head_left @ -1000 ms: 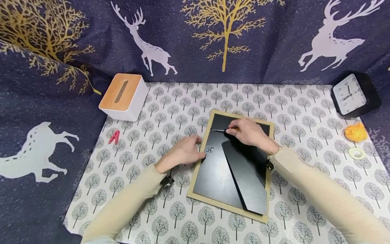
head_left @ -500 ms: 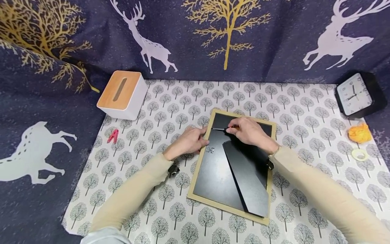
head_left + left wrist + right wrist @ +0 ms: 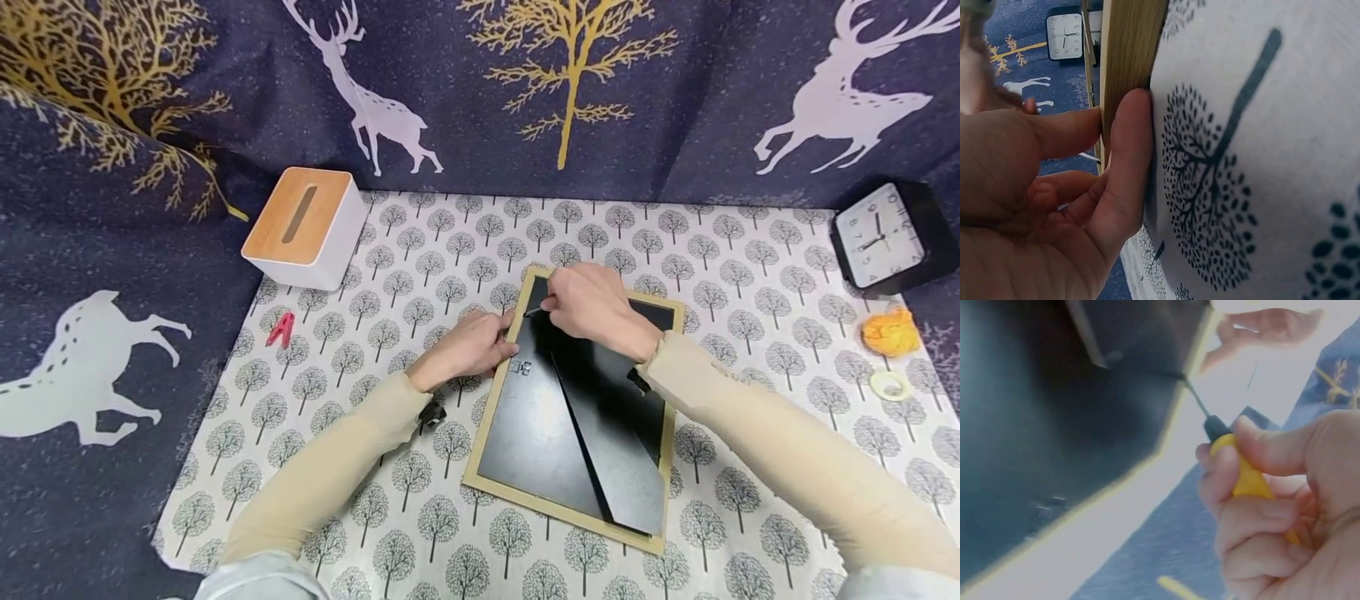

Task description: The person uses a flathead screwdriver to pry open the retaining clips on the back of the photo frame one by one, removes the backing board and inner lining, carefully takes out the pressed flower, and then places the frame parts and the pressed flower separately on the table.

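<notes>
A picture frame [image 3: 497,408] lies back side up on the patterned cloth, with a pale wooden rim, a black backing board [image 3: 536,442] and a black stand leg [image 3: 615,454] slanting across it. My left hand [image 3: 470,343] pinches the rim's left side; in the left wrist view thumb and forefinger [image 3: 1130,134] close on the wood. Over the upper part of the board, my right hand [image 3: 588,304] grips a screwdriver. Its yellow handle [image 3: 1249,478] sits inside curled fingers in the right wrist view, and the thin shaft [image 3: 1197,400] points at the rim's inner edge. A small metal hanger [image 3: 521,367] shows on the board.
At the back left stands a white tissue box [image 3: 303,225] with a wooden lid, and a red clip [image 3: 281,330] lies before it. A black clock [image 3: 888,237], an orange crumpled bundle [image 3: 891,332] and a pale tape ring [image 3: 890,385] are on the right.
My left hand has moved up and right to the frame's rim and taken hold of it. My right hand has turned and shifted left, tilting the screwdriver up from lying nearly flat.
</notes>
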Demonstrator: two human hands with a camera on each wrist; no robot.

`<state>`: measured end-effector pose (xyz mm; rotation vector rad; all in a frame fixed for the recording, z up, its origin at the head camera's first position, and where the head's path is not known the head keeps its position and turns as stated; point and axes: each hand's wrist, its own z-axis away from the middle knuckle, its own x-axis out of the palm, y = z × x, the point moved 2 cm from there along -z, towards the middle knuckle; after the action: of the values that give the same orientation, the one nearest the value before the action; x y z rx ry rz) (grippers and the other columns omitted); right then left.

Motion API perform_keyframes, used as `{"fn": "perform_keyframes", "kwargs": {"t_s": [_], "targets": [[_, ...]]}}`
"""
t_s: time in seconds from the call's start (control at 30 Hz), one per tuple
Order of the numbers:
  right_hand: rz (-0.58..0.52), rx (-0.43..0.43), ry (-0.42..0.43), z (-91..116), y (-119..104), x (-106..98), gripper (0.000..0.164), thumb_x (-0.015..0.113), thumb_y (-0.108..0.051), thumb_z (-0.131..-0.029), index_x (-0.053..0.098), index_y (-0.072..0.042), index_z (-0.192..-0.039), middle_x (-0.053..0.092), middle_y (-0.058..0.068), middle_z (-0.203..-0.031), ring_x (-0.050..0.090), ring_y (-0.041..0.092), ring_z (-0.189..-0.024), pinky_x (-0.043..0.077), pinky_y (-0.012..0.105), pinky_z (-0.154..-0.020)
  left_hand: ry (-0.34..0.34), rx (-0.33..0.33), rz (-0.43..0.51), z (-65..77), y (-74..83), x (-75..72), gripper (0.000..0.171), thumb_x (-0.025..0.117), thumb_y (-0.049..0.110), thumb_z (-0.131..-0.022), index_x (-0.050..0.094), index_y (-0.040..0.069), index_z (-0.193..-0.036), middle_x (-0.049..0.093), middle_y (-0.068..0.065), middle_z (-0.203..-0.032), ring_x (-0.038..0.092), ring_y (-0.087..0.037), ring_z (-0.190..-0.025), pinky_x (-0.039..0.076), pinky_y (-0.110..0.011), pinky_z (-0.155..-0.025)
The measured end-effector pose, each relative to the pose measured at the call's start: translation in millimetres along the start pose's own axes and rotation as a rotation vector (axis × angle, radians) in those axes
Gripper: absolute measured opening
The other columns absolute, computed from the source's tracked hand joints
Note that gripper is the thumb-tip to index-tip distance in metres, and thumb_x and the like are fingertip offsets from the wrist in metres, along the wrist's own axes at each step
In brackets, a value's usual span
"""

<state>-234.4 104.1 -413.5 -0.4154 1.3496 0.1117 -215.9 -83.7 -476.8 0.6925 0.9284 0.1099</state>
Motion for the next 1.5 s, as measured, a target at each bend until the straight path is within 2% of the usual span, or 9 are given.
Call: {"fn": "perform_keyframes", "kwargs": {"t_s": [0.13, 0.27, 0.43, 0.53, 0.67, 0.87, 1.13, 1.33, 1.5], "targets": [[0.11, 0.011, -0.041, -14, -24, -9, 0.015, 0.074, -0.012, -0.092, 0.064, -0.013, -0.08, 0.062, 0.003, -0.074, 0.059, 0.023, -0.071, 0.059, 0.042, -0.061, -0.008, 0.001, 0.004, 0.0, -0.1, -1.4, 0.064, 0.068, 0.024, -0.109, 0.043, -0.001, -0.163, 0.069, -0.003, -0.076, 0.057, -0.01, -0.055, 0.048, -0.019, -0.049], [0.215, -0.004, -0.076, -30, -47, -14, 0.01, 0.078, -0.012, -0.088, 0.068, -0.012, -0.089, 0.065, 0.004, -0.08, 0.063, 0.023, -0.076, 0.064, 0.043, -0.071, 0.017, 0.018, -0.023, 0.5, -0.5, -2.1, 0.027, 0.07, 0.024, -0.107, 0.072, 0.002, -0.124, 0.072, -0.009, -0.093, 0.066, -0.016, -0.07, 0.06, -0.025, -0.064], [0.316, -0.063, -0.095, -43, -67, -15, 0.01, 0.078, -0.012, -0.089, 0.069, -0.013, -0.093, 0.063, 0.003, -0.08, 0.063, 0.021, -0.077, 0.067, 0.043, -0.075, 0.082, 0.068, -0.109, 1.0, -0.8, -2.0, 0.016, 0.073, 0.024, -0.105, 0.07, 0.008, -0.106, 0.071, -0.013, -0.114, 0.068, -0.023, -0.094, 0.065, -0.037, -0.089], [0.311, -0.061, -0.119, -42, -66, -16, 0.01, 0.079, -0.013, -0.089, 0.069, -0.013, -0.092, 0.065, 0.002, -0.081, 0.065, 0.022, -0.078, 0.066, 0.044, -0.077, 0.076, 0.072, -0.072, -0.2, -2.5, -0.3, 0.017, 0.073, 0.023, -0.105, 0.069, 0.007, -0.108, 0.073, -0.013, -0.108, 0.072, -0.022, -0.085, 0.066, -0.033, -0.08], [0.236, -0.018, -0.132, -28, -46, -18, 0.007, 0.074, -0.011, -0.091, 0.069, -0.015, -0.087, 0.069, 0.005, -0.082, 0.066, 0.025, -0.08, 0.065, 0.047, -0.077, 0.025, -0.016, 0.027, -2.6, -2.0, 1.0, 0.04, 0.071, 0.024, -0.106, 0.067, 0.002, -0.139, 0.069, -0.005, -0.086, 0.063, -0.013, -0.06, 0.057, -0.023, -0.056], [0.099, -0.044, 0.036, 6, -10, -15, 0.017, 0.073, -0.016, -0.098, 0.068, -0.016, -0.081, 0.073, 0.005, -0.079, 0.065, 0.027, -0.072, 0.059, 0.049, -0.06, -0.016, -0.077, 0.082, -7.6, 4.7, 0.6, 0.082, 0.073, 0.02, -0.104, 0.028, 0.016, -0.172, 0.072, -0.007, -0.081, 0.059, -0.011, -0.05, 0.052, -0.02, -0.045], [-0.013, 0.024, 0.173, 23, 11, -44, 0.005, 0.071, -0.016, -0.097, 0.075, -0.016, -0.095, 0.07, 0.007, -0.073, 0.06, 0.029, -0.069, 0.051, 0.046, -0.05, -0.018, -0.174, 0.2, -6.3, 1.0, 0.5, 0.092, 0.075, 0.012, -0.102, 0.02, 0.016, -0.175, 0.074, -0.012, -0.085, 0.071, -0.018, -0.054, 0.066, -0.029, -0.057], [-0.126, 0.127, 0.199, 51, 46, -37, 0.01, 0.07, -0.021, -0.1, 0.078, -0.016, -0.105, 0.066, 0.006, -0.072, 0.058, 0.029, -0.069, 0.042, 0.037, -0.049, -0.036, -0.218, 0.287, -0.7, -6.0, 1.8, 0.109, 0.077, 0.007, -0.099, 0.003, 0.021, -0.177, 0.07, -0.015, -0.084, 0.073, -0.023, -0.057, 0.069, -0.031, -0.062], [-0.179, 0.18, 0.178, 72, 71, -23, 0.018, 0.071, -0.026, -0.104, 0.078, -0.013, -0.114, 0.064, 0.004, -0.068, 0.053, 0.023, -0.061, 0.037, 0.033, -0.047, -0.056, -0.199, 0.159, -5.3, -1.5, -12.0, 0.112, 0.079, 0.018, -0.1, -0.002, 0.025, -0.177, 0.077, -0.019, -0.112, 0.082, -0.029, -0.086, 0.07, -0.037, -0.087]]}}
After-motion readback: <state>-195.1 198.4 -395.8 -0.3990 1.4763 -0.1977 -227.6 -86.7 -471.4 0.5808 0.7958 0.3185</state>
